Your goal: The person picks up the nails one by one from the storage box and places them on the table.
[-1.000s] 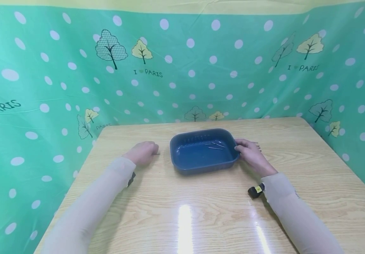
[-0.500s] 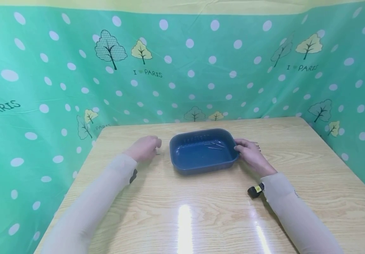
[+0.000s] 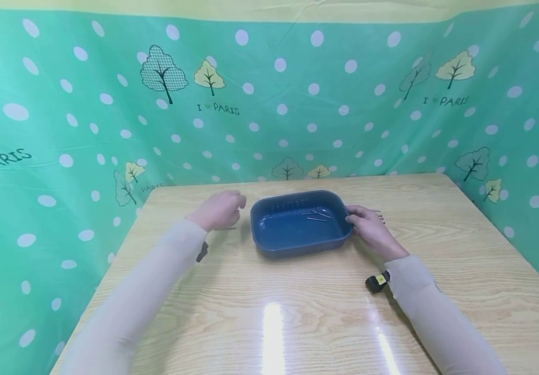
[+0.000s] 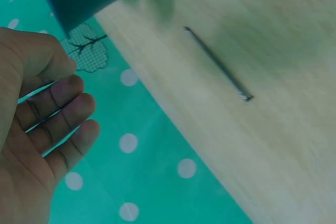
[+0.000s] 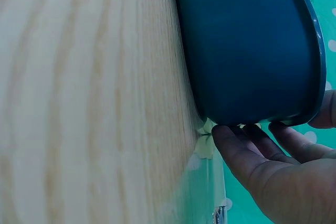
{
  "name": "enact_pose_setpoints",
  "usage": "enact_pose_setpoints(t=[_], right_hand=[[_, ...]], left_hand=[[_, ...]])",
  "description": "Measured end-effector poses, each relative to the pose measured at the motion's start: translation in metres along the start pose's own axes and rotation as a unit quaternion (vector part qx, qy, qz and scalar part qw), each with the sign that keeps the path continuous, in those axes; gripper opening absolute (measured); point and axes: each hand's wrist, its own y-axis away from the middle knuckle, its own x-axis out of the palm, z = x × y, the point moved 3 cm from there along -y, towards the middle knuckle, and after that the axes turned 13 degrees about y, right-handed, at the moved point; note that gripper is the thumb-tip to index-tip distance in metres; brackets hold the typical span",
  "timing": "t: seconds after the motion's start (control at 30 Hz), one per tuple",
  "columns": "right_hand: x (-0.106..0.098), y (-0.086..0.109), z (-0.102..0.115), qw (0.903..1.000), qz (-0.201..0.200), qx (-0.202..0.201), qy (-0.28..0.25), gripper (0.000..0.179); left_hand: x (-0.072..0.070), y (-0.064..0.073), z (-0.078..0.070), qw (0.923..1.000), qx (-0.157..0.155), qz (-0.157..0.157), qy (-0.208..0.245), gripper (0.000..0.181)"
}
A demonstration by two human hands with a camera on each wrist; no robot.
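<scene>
A dark blue plastic basin (image 3: 297, 251) stands on the wooden table, with several thin nails (image 3: 317, 219) lying in its right part. My right hand (image 3: 368, 226) grips its right end; in the right wrist view the fingers (image 5: 236, 150) lie under the end wall and the thumb is up at the rim. My left hand (image 3: 220, 209) hovers just left of the basin, fingers bent, thumb tip close to the fingers (image 4: 63, 90). I cannot tell whether something thin is pinched there. Below it a single nail (image 4: 218, 64) lies on the table.
More nails (image 3: 381, 216) lie on the wooden table (image 3: 232, 312) just beyond my right hand. A green dotted cloth (image 3: 269, 104) hangs along the table's back and sides.
My left hand has risen from beside the nail on the table and moved slightly right, towards the basin. The right hand and the basin have stayed in place.
</scene>
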Motion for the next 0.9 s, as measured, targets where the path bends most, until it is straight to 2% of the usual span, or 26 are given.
enact_pose_setpoints(t=[0.2, 0.43, 0.63, 0.9], right_hand=[[0.0, -0.001, -0.001, 1.0, -0.002, 0.001, 0.002, 0.048], [0.0, 0.0, 0.0, 1.0, -0.002, 0.0, 0.0, 0.048], [0.0, 0.0, 0.001, 1.0, -0.003, 0.003, 0.006, 0.048], [0.0, 0.001, 0.002, 0.9998, -0.003, 0.0, 0.02, 0.048]], left_hand=[[-0.011, -0.011, -0.014, 0.9998, 0.021, 0.0, -0.006, 0.023], [-0.016, -0.026, -0.03, 0.9994, 0.033, 0.011, 0.002, 0.022], [-0.017, -0.039, -0.043, 0.9991, 0.037, 0.02, -0.001, 0.02], [-0.014, -0.054, -0.059, 0.9983, 0.055, 0.015, -0.009, 0.018]])
